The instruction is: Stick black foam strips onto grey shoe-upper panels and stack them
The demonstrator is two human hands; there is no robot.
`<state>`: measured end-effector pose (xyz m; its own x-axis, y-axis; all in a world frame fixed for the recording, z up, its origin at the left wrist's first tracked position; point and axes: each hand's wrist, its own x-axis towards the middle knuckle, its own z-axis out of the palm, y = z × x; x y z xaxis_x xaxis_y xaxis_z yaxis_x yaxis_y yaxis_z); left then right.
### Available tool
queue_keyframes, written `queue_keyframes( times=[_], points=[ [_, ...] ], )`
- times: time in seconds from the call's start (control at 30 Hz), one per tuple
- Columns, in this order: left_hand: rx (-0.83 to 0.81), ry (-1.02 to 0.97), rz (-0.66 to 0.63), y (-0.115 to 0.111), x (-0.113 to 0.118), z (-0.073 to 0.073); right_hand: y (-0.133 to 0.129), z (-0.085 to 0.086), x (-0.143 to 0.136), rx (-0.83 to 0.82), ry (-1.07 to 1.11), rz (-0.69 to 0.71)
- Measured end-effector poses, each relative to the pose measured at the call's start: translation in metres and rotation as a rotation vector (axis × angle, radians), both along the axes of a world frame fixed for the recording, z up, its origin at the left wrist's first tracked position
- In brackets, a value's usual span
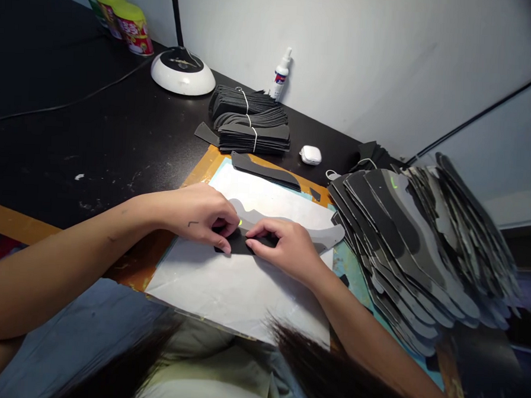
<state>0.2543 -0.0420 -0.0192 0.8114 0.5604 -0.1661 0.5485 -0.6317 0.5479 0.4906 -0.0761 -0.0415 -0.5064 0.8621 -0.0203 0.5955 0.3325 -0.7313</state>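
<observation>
A black piece lies over a curved grey piece on white paper. At its left end, my left hand has the fingers curled and the thumb on the black surface. My right hand is closed in a pinch near its middle, thumb and forefinger together, and covers part of both pieces. A small yellow-green mark shows between the hands. Whether the fingertips grip an edge or press down is hard to see.
Behind the paper lie loose dark strips and tied black bundles. A large stack of grey-black pieces stands at the right. Farther back are a white bottle, a white case and a lamp base.
</observation>
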Motion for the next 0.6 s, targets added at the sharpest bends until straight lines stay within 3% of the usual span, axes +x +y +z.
queue_keyframes(
  times=[0.3, 0.6],
  points=[
    [-0.253, -0.095, 0.026, 0.012, -0.010, -0.002, 0.002, 0.000, 0.002, -0.125, 0.025, -0.058],
    [-0.256, -0.116, 0.011, 0.011, -0.011, -0.005, 0.003, 0.002, 0.001, -0.154, -0.003, -0.060]
  ],
)
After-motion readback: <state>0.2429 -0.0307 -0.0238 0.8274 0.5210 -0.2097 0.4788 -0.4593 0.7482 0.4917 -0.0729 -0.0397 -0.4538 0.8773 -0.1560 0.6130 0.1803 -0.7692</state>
